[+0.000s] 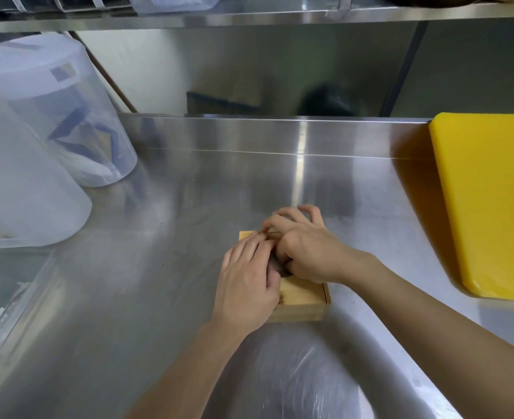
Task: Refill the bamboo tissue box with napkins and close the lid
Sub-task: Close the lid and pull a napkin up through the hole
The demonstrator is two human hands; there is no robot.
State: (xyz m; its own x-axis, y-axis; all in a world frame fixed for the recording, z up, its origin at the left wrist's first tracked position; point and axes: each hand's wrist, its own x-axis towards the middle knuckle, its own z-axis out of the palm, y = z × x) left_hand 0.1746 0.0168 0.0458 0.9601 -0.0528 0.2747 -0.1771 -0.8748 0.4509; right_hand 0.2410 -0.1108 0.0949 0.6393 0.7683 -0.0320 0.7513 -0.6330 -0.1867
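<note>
A square bamboo tissue box (302,297) lies flat on the steel counter (159,267), its lid on top. My left hand (246,282) rests palm down over the box's left half, fingers pointing away from me. My right hand (304,249) lies over the far right part of the lid, fingers curled and spread. A small dark patch (277,264) shows between the two hands; I cannot tell whether it is the lid's opening or a napkin. No loose napkins are visible.
Two translucent plastic containers (47,116) stand upside down at the left. A thick yellow cutting board (491,201) lies at the right. A clear plastic sheet (289,376) lies just in front of the box. A steel shelf (249,16) runs overhead.
</note>
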